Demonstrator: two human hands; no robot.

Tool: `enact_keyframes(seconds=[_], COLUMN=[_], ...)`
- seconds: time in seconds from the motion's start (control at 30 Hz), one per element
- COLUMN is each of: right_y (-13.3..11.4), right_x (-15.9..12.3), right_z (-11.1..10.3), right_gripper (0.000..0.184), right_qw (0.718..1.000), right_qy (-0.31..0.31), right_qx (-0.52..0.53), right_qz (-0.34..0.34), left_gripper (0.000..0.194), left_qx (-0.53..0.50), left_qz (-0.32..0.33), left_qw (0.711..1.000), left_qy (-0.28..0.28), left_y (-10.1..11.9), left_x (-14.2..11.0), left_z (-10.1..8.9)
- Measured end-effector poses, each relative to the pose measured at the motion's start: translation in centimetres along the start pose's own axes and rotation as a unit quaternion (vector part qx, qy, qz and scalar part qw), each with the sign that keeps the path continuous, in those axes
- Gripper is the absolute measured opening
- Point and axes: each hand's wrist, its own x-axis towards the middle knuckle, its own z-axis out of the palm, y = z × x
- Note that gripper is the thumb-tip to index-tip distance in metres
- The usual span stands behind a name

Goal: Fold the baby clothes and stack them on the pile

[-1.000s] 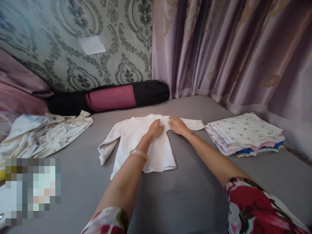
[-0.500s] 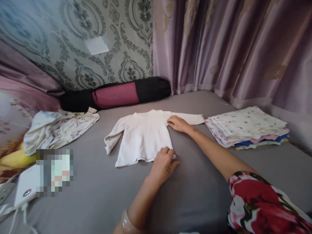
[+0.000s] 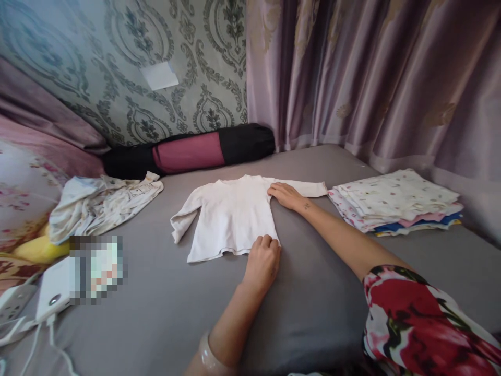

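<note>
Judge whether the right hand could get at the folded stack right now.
Probably yes: the stack lies near the right hand, with nothing tall between, only a flat sleeve.

And we have two hands [image 3: 263, 259], one white shirt [image 3: 230, 216], one bangle [image 3: 208, 355], one folded stack [image 3: 395, 194], one rumpled cloth [image 3: 97, 209], one long bag [image 3: 191, 151]!

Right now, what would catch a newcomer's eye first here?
Likely the white shirt, spread on the gray sheet, with the left hand at its hem and the right hand at an underarm. To its right sits a stack of folded printed fabric; behind, a black-and-maroon roll lies below the patterned wall.
</note>
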Motion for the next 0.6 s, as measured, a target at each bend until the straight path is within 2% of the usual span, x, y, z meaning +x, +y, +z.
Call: enact_keyframes(seconds=[0.17, 0.33, 0.4, 0.53, 0.6], right_y=[0.1, 0.5, 0.5, -0.5, -1.4], right_x=[0.3, 0.5, 0.6, 1.5, 2.4], right_z=[-0.6, -0.3, -0.4, -1.4, -1.7], right_gripper=[0.026, 0.026, 0.026, 0.028, 0.028], right_qw=[1.000, 1.000, 0.999, 0.993, 0.989], right_qy=[0.000, -0.008, -0.023, -0.073, -0.070], right_qx=[-0.005, -0.007, -0.010, -0.013, -0.021], right_qz=[-0.005, 0.000, 0.023, 0.093, 0.126], left_gripper=[0.021, 0.022, 0.023, 0.024, 0.024], left_qx=[0.047, -0.039, -0.042, 0.009, 0.021], left_qz=[-0.001, 0.019, 0.023, 0.040, 0.041], left_qw=[0.999, 0.997, 0.997, 0.999, 0.999], left_qy=[-0.012, 0.060, 0.064, 0.022, 0.016], left_y=[0.0, 0.1, 0.3, 0.6, 0.7], left_x=[1.0, 1.0, 0.8, 0.8, 0.8], left_z=[0.3, 0.3, 0.3, 0.7, 0.8])
